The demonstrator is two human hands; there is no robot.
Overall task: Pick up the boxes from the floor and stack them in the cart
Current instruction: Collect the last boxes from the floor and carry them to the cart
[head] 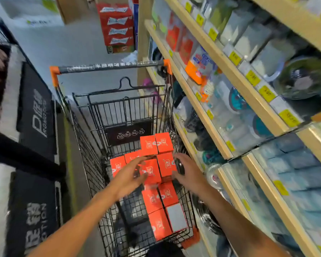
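Orange boxes (157, 184) are being carried in the basket of a black wire cart (93, 164), packed along its right side in a row running from near the camera to the far end, with a second layer stacked on top toward the far end. One near box (176, 217) is being shown with a pale grey face turned upward. Both forearms are being stretched over the basket. The left hand (130, 175) is being held with its fingers spread and extended, its fingertips lying against the left face of an upper box (151, 171); motion blur is keeping a firmer reading from being made. The right hand (188, 173) is being held with its fingers loosely spread at the right edge of the neighbouring upper box (166, 164), just beside the cart's right wall; whether contact is being made cannot be told. The cart's handle (109, 66), grey with orange ends, is being seen at the far end. Wooden shelves (228, 71) with yellow price tags and packaged goods are being shown along the right, and a stack of red cartons (117, 26) is standing on the floor (67, 45) beyond the cart.
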